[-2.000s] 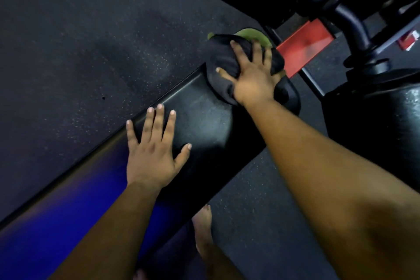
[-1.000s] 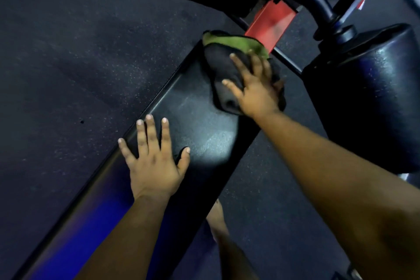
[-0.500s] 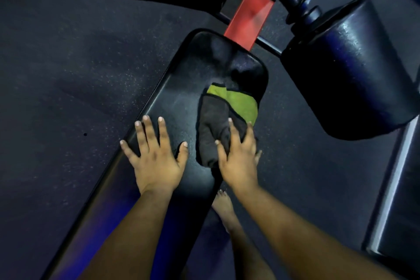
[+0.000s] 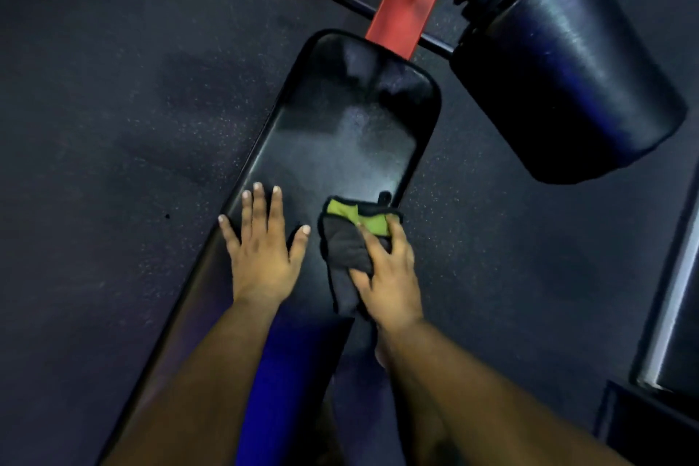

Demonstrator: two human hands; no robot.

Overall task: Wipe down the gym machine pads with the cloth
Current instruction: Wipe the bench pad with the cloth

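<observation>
A person's left hand lies flat with fingers spread on a long black bench pad. Just beside it, the right hand presses a dark grey cloth with a green patch onto the pad's right edge, fingers curled over it. Beyond the pad's far end sits a red frame bar; to the pad's right, a black roller pad. Speckled dark floor surrounds the pad.

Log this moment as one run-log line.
step: wiping bench pad | right hand: pressing cloth on pad | left hand: flat on pad, bracing | roller pad: untouched
</observation>
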